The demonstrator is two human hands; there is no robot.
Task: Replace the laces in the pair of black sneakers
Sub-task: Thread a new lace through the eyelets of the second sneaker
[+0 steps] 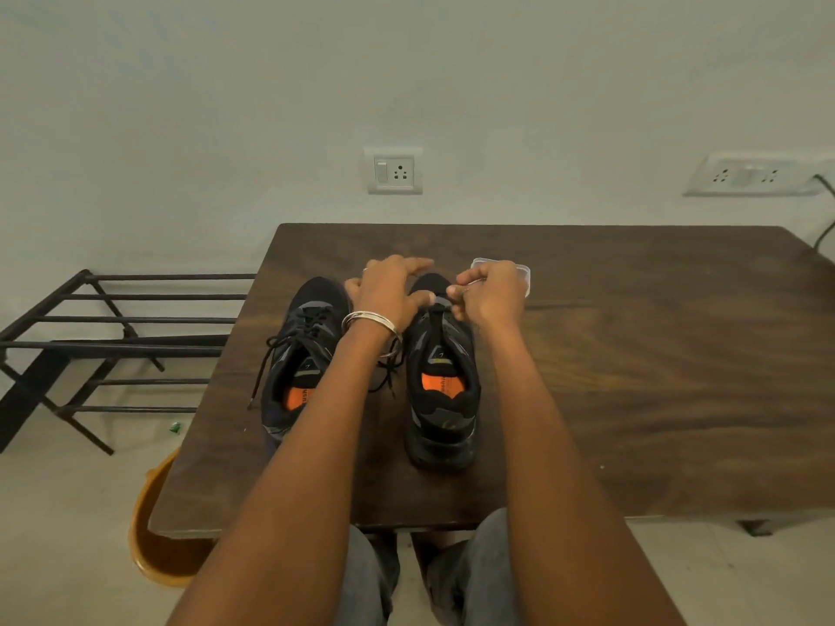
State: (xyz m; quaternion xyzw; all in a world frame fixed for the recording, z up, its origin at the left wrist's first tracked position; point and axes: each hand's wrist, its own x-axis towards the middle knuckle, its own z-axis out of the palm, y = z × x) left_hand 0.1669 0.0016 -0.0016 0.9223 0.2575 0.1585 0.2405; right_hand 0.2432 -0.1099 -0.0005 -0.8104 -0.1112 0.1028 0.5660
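While both hands work at the toe end of the right sneaker [440,377], the left sneaker [300,354] stands beside it on the worktop [632,354].

Behind the right hand [492,291] a small clear plastic box [519,267] lies on the wood, partly hidden by the knuckles. A black metal rack [113,336] stands on the floor at the left, and an orange bucket [153,535] sits under the near left corner. Both shoes are near the left edge; the right half of the worktop is bare wood. The left hand [388,291], with bangles [368,320] on the wrist, rests on the toe with fingers spread and thumb at the first eyelets. The right hand's fingers are curled tight at the same eyelets; what they pinch I cannot tell. The left sneaker's black lace [275,350] hangs loose.
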